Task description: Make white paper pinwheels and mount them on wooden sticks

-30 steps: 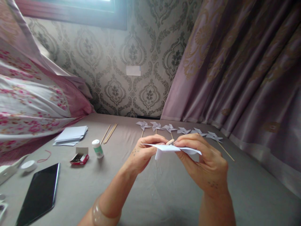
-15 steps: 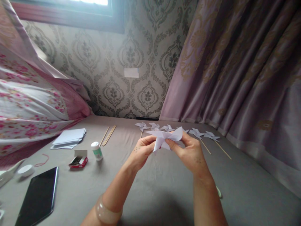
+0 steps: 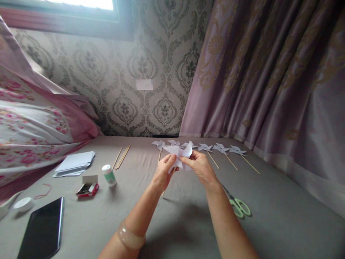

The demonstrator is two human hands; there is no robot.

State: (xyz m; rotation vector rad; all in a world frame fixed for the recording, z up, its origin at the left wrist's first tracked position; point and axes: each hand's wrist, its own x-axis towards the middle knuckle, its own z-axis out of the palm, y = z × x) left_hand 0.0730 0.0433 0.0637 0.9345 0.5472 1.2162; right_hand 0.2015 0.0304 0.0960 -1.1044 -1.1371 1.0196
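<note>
Both hands hold a white paper pinwheel (image 3: 180, 150) above the middle of the grey cloth. My left hand (image 3: 163, 172) is closed on its left side, thumb on the paper. A thin wooden stick (image 3: 173, 173) slants down from below the pinwheel past the left fingers, and its lower end shows under that hand. My right hand (image 3: 201, 165) pinches the pinwheel's right side, thumb near the centre. The centre itself is hidden by the fingers. Behind the hands, several finished-looking pinwheels on sticks (image 3: 221, 148) lie in a row.
Green-handled scissors (image 3: 238, 207) lie by my right forearm. At left are a glue bottle (image 3: 109, 175), a small red box (image 3: 87, 187), loose sticks (image 3: 124, 157), stacked paper (image 3: 74, 162), a dark phone (image 3: 41, 228), a white round lid (image 3: 23, 204) and a red string (image 3: 43, 191).
The pinwheel has tilted and come slightly left with both hands. Its stick now shows beneath the left hand. The view has shifted, bringing the scissors more into sight.
</note>
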